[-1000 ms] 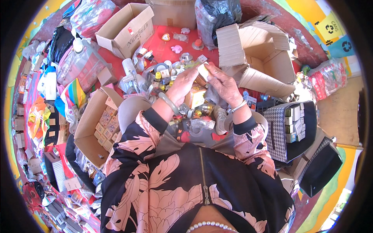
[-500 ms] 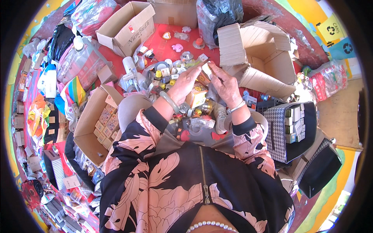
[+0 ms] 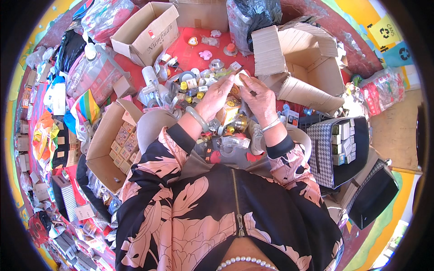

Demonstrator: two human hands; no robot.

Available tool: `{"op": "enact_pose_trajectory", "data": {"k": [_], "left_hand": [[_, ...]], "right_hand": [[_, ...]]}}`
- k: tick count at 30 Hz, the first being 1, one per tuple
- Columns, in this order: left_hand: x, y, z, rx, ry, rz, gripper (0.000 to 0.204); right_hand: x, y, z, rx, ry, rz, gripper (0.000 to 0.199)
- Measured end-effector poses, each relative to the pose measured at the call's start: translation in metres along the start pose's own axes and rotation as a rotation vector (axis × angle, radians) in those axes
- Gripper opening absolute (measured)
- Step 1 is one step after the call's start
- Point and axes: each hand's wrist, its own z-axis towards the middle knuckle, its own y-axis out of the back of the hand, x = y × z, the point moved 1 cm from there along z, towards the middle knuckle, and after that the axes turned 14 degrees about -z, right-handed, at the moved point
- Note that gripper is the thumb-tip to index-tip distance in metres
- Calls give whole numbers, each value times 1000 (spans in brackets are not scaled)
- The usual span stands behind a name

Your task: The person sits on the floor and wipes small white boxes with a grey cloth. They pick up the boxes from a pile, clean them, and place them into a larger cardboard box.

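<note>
Head view: our left hand [image 3: 211,101] and right hand [image 3: 259,100] both grip a small white item [image 3: 241,79] at the fingertips, with yellow-capped bottles [image 3: 184,86] heaped just past them; farther off, we see a pink toy [image 3: 205,55] and an open cardboard box [image 3: 156,49] to its left.

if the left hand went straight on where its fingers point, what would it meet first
Probably the small whitish item at the fingertips of the right hand: the left hand points up and to the right, toward it. They look very close or touching, but depth is unclear.
</note>
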Motion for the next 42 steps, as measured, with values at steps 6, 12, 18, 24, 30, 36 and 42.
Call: {"op": "enact_pose_trajectory", "data": {"k": [6,12,18,24,30,36,42], "left_hand": [[5,1,7,98,-93,72,44],[8,2,10,93,-119,96,40],[2,0,5,17,-97,39,38],[3,8,9,4,-76,5,36],[2,11,11,-38,-98,11,34],[1,10,9,-41,-139,-22,34],[-4,8,8,-4,-138,-9,40]], "right_hand": [[-6,-6,-3,-113,-34,-37,29],[-9,-9,-2,-109,-72,-7,28],[-3,-5,-1,-100,6,29,27],[-3,-7,0,-124,67,48,27],[6,-6,-4,-107,135,12,29],[5,-9,-5,-129,153,-100,30],[1,-8,-5,-82,101,-86,40]]}}
